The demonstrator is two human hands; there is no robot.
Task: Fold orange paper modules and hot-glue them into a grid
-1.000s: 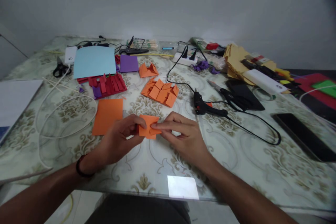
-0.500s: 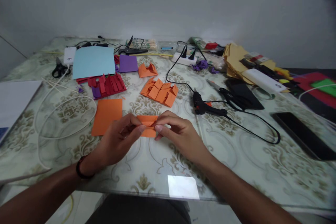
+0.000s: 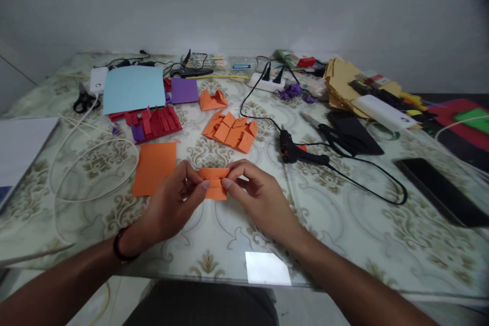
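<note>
A small creased piece of orange paper [image 3: 215, 183] is held just above the table, with crosswise folds showing. My left hand [image 3: 171, 204] pinches its left edge between thumb and fingers. On the opposite edge, my right hand [image 3: 257, 191] pinches it the same way. Beside my left hand lies a flat orange sheet [image 3: 155, 165]. Beyond my hands are folded orange paper pieces [image 3: 231, 131] joined in a block, and farther back a single folded orange piece [image 3: 213, 100].
A black glue gun [image 3: 300, 150] with its cord lies to the right, near scissors [image 3: 340, 140] and a phone [image 3: 443, 191]. Left are folded red pieces [image 3: 158, 123], a light blue sheet [image 3: 133, 89], a purple sheet [image 3: 184, 90] and a looping white cable [image 3: 95, 201]. A power strip [image 3: 267, 83] sits behind.
The orange paper is opened flatter between my hands, so its creases show more clearly. Both hands keep their pinch, with my right fingers shifted slightly. The view has moved a little.
</note>
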